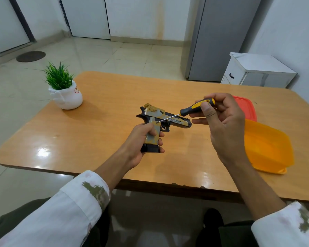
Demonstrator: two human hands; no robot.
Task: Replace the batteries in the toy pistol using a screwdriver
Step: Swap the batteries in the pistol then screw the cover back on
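Note:
A gold and black toy pistol [168, 118] is held above the wooden table [100, 125], barrel pointing right. My left hand [143, 139] grips its handle from below. My right hand [221, 122] pinches a black and yellow screwdriver [194, 108] by its handle. The thin metal shaft slants down to the left, and its tip touches the upper part of the pistol's grip. No batteries are visible.
An orange plastic container [266, 148] sits at the table's right edge, with a red lid [246, 106] behind it. A white pot with a green plant [65, 93] stands at the table's left corner. A white cabinet [257, 70] and a grey fridge [219, 38] stand beyond.

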